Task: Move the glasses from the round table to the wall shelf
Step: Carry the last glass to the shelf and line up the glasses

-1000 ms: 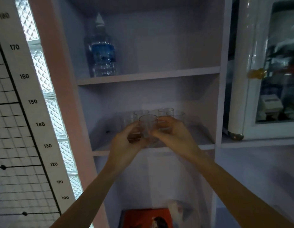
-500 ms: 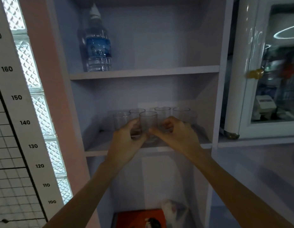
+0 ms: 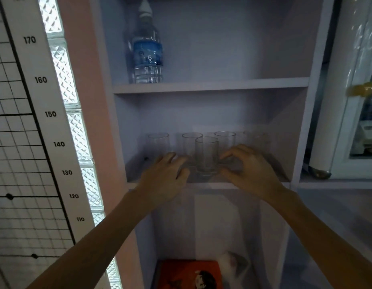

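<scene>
Front glass set down, both hands just off it.

Half a second back, clamped between both hands near the shelf edge; now released and standing alone on the middle board of the wall shelf (image 3: 210, 185), upright at the front. Left hand (image 3: 163, 178) drawn back to the left, fingers loosely curled and apart from the glass; right hand (image 3: 248, 170) just beside it, fingers relaxed and spread, gripping nothing. Likely marks this placement as done, with a return to the round table next if more remain there. Front glass (image 3: 206, 156): clear, straight-walled tumbler, thick base, empty. Behind it, a row of matching glasses (image 3: 224, 140) along the back, the rightmost blurred. Water bottle (image 3: 147, 53) on the board above.
</scene>
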